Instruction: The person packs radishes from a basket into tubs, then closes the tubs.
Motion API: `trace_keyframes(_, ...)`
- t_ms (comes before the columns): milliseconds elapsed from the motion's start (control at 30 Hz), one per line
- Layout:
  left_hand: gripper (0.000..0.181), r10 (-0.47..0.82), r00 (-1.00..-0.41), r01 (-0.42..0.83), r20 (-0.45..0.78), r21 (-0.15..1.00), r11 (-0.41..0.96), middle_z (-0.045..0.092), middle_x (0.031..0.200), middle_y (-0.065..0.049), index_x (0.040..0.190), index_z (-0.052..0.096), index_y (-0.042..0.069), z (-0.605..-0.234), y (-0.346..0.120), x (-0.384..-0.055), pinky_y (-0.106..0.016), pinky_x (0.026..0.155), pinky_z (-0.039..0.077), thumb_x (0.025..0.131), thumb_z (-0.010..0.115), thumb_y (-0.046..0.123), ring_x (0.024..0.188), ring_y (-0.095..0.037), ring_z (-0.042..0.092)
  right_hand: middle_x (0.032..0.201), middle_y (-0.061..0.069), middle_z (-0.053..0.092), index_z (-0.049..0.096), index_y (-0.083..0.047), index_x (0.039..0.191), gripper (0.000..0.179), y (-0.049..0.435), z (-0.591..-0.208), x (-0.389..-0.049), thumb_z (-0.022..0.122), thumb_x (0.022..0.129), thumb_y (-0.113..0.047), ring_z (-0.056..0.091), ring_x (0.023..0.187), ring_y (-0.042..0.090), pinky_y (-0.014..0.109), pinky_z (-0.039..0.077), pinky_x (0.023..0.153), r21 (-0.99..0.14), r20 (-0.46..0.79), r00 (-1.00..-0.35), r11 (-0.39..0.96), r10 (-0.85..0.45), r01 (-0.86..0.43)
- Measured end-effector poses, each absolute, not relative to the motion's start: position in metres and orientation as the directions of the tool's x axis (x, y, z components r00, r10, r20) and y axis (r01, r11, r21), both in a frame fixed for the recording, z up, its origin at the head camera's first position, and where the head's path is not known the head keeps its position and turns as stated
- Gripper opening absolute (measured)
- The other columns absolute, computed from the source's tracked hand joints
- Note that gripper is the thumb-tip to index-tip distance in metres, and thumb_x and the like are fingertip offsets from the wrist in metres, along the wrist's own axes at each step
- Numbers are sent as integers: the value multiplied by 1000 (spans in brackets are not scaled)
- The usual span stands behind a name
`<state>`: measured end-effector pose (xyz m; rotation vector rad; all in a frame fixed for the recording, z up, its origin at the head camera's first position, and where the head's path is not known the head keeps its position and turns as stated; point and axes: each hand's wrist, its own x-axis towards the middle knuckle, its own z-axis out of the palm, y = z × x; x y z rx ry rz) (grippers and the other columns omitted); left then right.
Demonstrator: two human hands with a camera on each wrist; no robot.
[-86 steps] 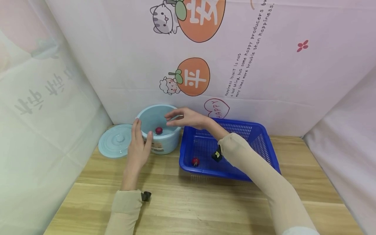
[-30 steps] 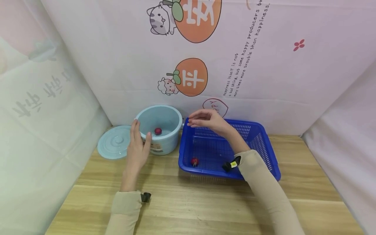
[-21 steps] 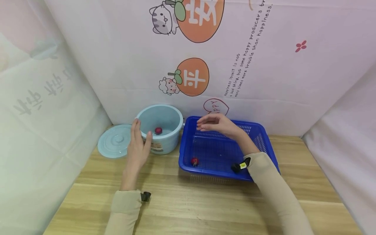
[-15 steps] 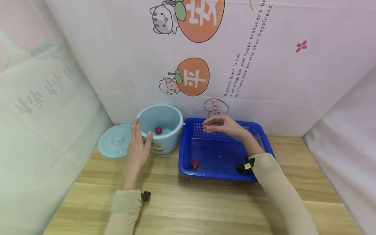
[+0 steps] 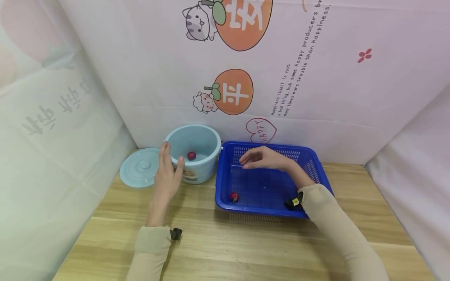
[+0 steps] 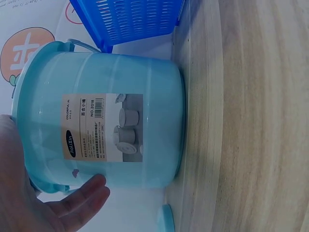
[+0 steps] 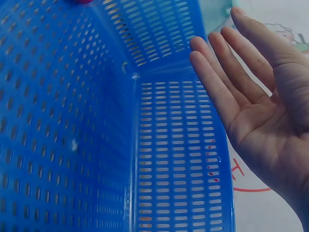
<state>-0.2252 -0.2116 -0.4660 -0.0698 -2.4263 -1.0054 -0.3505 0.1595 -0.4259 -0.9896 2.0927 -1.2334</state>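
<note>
The surface [image 5: 218, 242] runs before the blue basket [image 5: 260, 211]. In the basket's near left corner sits a red round piece [image 5: 234, 197]; being round, it could roll if nudged. Left of the basket, the left hand [image 5: 168, 177] is at the bucket [image 5: 202, 173], fingers straight, its grip on nothing; pushing hard might tip it. Over the basket hovers the right hand [image 5: 265, 158], its grip slack and unladen; a low sleeve [image 5: 318, 199] could drag the basket's rim. Farther left of the basket lies the lid [image 5: 140, 168].
</note>
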Motion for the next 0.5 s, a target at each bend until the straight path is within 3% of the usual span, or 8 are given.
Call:
trace_keyframes(133,72,-139,-870,236,473,647,725,13,176,-5,167,21,3,-466,-211,-226,-60,70,54,113,38,48,114,-47,62,128,18,72,76,-13,125,26,154,-432,-351,78,99,-17,71,115,25,38,58,96,-863,-113,-557,359,-823,-356)
trace_keyframes(267,72,-144,-867,237,476,649,723,13,176,-5,167,20,4,-465,-211,-226,-60,69,53,113,38,48,114,-48,62,131,24,69,73,-4,129,32,143,-439,-351,77,99,-13,70,117,27,37,58,97,-851,-152,-458,351,-876,-389)
trace_keyframes(400,72,-145,-870,231,472,648,726,11,177,-4,168,19,5,-466,-212,-226,-58,66,53,114,38,49,112,-48,62,129,19,72,71,2,130,37,132,-445,-351,78,98,-15,72,113,24,35,59,95,-823,-220,-337,360,-915,-439)
trace_keyframes(500,72,-146,-871,228,469,649,726,11,177,-3,168,19,5,-467,-212,-227,-57,67,53,114,37,49,114,-47,62,128,14,73,73,-1,129,37,126,-448,-351,80,97,-17,73,109,21,34,59,92,-801,-271,-278,376,-922,-467)
